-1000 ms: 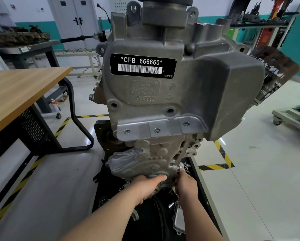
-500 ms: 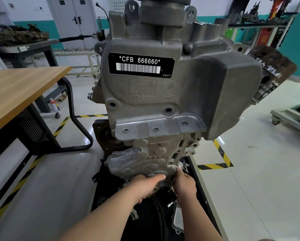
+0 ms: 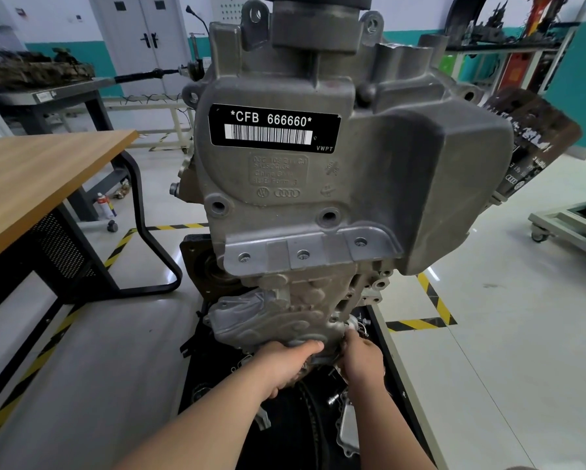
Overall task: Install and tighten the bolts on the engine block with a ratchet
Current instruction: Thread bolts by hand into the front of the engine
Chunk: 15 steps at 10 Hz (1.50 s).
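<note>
The grey engine block stands upright in front of me, with a black barcode label near its top. At its bottom sits a lighter lower cover. My left hand grips the cover's bottom edge, thumb on top and fingers curled underneath. My right hand is beside it, fingertips bunched against the cover's lower right corner. Whatever those fingertips hold is hidden. No ratchet is in view.
Under the engine lies a black tray with loose metal parts, among them a silver housing. A wooden table stands at the left. Yellow-black tape marks the floor; a wheeled cart is at the right.
Both hands stay at the bottom of the lower cover. My right hand's fingertips have crept slightly up toward the cover's corner.
</note>
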Each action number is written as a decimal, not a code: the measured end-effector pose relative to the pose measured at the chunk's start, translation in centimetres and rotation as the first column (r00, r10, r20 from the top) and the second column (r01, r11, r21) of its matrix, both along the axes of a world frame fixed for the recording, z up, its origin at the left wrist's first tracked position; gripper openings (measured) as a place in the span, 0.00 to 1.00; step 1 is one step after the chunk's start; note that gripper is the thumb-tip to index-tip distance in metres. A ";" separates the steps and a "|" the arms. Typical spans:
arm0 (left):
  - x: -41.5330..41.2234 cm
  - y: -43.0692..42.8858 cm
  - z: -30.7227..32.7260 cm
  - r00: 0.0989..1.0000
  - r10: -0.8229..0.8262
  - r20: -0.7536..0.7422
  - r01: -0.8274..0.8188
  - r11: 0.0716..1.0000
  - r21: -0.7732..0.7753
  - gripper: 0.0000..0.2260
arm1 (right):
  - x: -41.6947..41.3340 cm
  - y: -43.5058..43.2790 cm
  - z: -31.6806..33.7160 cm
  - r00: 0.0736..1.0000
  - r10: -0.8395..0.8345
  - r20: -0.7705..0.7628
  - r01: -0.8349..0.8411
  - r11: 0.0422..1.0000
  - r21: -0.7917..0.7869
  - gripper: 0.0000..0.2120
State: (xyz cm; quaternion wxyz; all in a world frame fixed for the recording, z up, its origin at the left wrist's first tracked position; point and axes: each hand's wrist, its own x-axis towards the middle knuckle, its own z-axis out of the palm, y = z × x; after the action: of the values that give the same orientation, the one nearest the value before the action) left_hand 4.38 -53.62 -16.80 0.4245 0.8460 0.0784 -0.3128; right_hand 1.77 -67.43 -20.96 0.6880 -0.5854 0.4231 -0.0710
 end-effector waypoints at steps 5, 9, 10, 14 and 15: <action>0.1 0.0 -0.1 1.000 -0.002 -0.005 0.002 1.000 0.026 0.31 | 0.2 0.3 -0.9 0.995 -0.097 0.016 0.097 0.995 -0.013 0.24; 0.6 0.1 -0.8 0.999 0.008 -0.052 -0.006 0.999 0.043 0.33 | 0.0 0.6 -0.6 0.987 -0.128 0.094 0.107 0.974 0.201 0.18; 0.6 -0.2 -0.3 0.993 0.060 -0.097 -0.056 0.997 0.049 0.39 | 0.5 0.3 -0.6 0.990 -0.123 0.074 0.102 0.965 0.241 0.19; -1.3 -1.6 2.3 0.948 0.226 -0.223 -0.249 0.965 -0.078 0.21 | 0.2 -2.6 0.5 0.939 0.343 -0.007 -0.340 0.930 -0.137 0.09; -2.3 -3.2 3.8 0.952 0.284 -0.114 -0.283 0.959 0.025 0.27 | -0.1 -3.3 1.1 0.951 0.309 -0.023 -0.308 0.933 -0.186 0.11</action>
State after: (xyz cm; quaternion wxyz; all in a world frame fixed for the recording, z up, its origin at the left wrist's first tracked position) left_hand 2.11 -56.85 -13.00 0.4564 0.8081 0.2248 -0.2970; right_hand 1.64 -70.76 -19.85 0.6340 -0.7063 0.3149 -0.0035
